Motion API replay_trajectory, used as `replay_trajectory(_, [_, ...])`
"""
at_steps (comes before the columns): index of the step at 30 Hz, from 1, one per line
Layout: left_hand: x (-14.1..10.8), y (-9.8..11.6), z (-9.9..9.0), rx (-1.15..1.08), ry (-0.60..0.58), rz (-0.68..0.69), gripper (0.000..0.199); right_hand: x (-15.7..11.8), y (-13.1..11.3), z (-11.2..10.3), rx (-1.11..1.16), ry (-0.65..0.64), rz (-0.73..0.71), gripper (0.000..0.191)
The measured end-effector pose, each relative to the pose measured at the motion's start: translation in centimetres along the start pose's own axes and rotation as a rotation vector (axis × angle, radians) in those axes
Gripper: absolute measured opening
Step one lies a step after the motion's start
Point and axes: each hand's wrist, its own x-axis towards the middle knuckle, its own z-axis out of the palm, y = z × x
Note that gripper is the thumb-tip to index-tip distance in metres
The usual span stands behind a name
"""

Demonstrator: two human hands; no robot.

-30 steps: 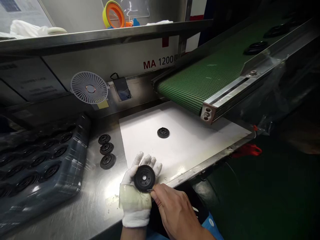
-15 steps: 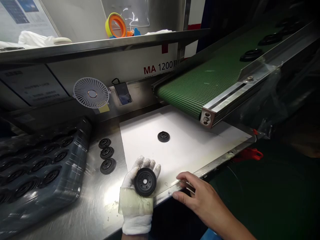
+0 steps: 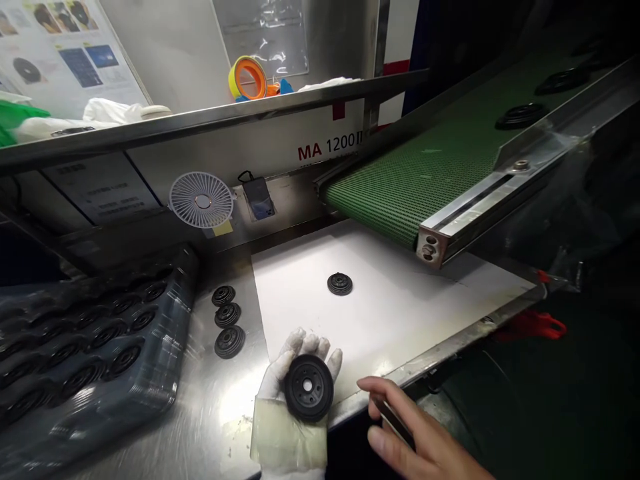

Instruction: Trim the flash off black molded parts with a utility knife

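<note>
My left hand (image 3: pixel 295 360), in a white glove with a yellowish taped cuff, holds a black ribbed wheel (image 3: pixel 320 393) with its face toward me. The gloved fingers curl up behind its far edge. Bare and bent, my right hand (image 3: pixel 415 427) is just to the right, apart from the wheel. A thin, dark, flat strip (image 3: pixel 395 421) shows between its fingers and thumb; its kind is unclear. Farther off, one black wheel (image 3: pixel 340 284) lies on the white sheet (image 3: pixel 400 307). Three more wheels (image 3: pixel 229 341) stand in a row on the metal table to the left.
A clear plastic tray (image 3: pixel 165 373) full of black wheels sits at the left. The green conveyor belt (image 3: pixel 400 190) slopes down from the upper right, with several black parts on it. Behind are a white fan (image 3: pixel 201 200), a phone (image 3: pixel 260 199) and a shelf with tape (image 3: pixel 247 77).
The whole view has shifted, with things now lower and further right. The wheel stays in my left hand. My right hand is lower in view, and the strip in it shows more plainly.
</note>
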Motion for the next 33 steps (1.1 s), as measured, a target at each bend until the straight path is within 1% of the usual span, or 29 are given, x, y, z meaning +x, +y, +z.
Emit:
replay_trajectory(3, [-0.3, -0.2, 0.2, 0.02, 0.002, -0.005, 0.024, 0.4, -0.9, -0.5, -0.103, 0.116, -0.135, 0.029])
replay_trajectory(4, [-0.4, -0.2, 0.2, 0.025, -0.003, -0.004, 0.024, 0.5, -1.0, -0.4, -0.121, 0.122, -0.176, 0.026])
replay_trajectory(6, [-0.4, -0.2, 0.0, 0.031, 0.004, -0.016, 0.024, 0.7, -0.9, -0.3, -0.146, 0.096, -0.218, 0.023])
replay_trajectory(8, [-0.4, -0.2, -0.2, 0.039, 0.01, -0.034, 0.024, 1.0, -0.7, -0.3, -0.173, 0.076, -0.206, 0.024])
replay_trajectory(9, [-0.3, -0.1, -0.3, 0.048, 0.007, -0.046, 0.024, 1.2, -0.7, -0.4, -0.183, 0.088, -0.185, 0.026])
replay_trajectory(13, [-0.5, -0.3, -0.6, 0.107, -0.042, -0.098, 0.021, 2.2, -1.2, -1.1, -0.152, 0.225, -0.139, 0.023])
replay_trajectory(15, [-0.7, -0.7, -0.5, 0.138, -0.063, -0.128, 0.02, 2.8, -1.9, -1.5, -0.113, 0.26, -0.147, 0.026])
replay_trajectory(17, [-0.8, -1.1, -0.4, 0.163, -0.068, -0.157, 0.019, 3.5, -2.6, -1.7, -0.095, 0.247, -0.174, 0.026])
replay_trajectory(19, [-0.9, -1.4, -0.4, 0.162, -0.06, -0.182, 0.018, 4.0, -3.1, -1.7, -0.102, 0.203, -0.195, 0.023])
replay_trajectory(21, [-0.8, -1.4, -0.5, 0.159, -0.042, -0.211, 0.018, 4.3, -3.3, -1.9, -0.1, 0.203, -0.181, 0.025])
replay_trajectory(23, [-0.5, -1.1, -0.9, 0.158, -0.024, -0.24, 0.021, 4.4, -3.1, -2.4, -0.071, 0.29, -0.137, 0.029])
replay_trajectory(24, [-0.4, -0.8, -1.2, 0.145, -0.036, -0.262, 0.023, 4.4, -2.9, -2.9, -0.06, 0.347, -0.117, 0.029])
replay_trajectory(26, [0.0, -0.1, -1.9, 0.077, -0.131, -0.324, 0.03, 4.2, -2.1, -3.9, -0.088, 0.414, -0.112, 0.028])
replay_trajectory(28, [0.3, 0.5, -2.5, 0.0, -0.27, -0.389, 0.039, 4.0, -1.2, -4.8, -0.161, 0.391, -0.136, 0.037])
replay_trajectory(29, [0.4, 0.6, -2.8, -0.021, -0.321, -0.401, 0.043, 3.8, -0.7, -5.2, -0.181, 0.351, -0.133, 0.044])
replay_trajectory(30, [0.5, 0.7, -3.0, -0.03, -0.344, -0.395, 0.046, 3.6, -0.3, -5.4, -0.17, 0.301, -0.115, 0.051])
replay_trajectory(31, [0.6, 0.7, -3.0, -0.029, -0.343, -0.374, 0.047, 3.4, -0.1, -5.5, -0.125, 0.247, -0.083, 0.057])
replay_trajectory(33, [0.7, 0.5, -3.0, 0.0, -0.287, -0.323, 0.042, 2.8, 0.2, -5.4, 0.006, 0.178, -0.015, 0.062])
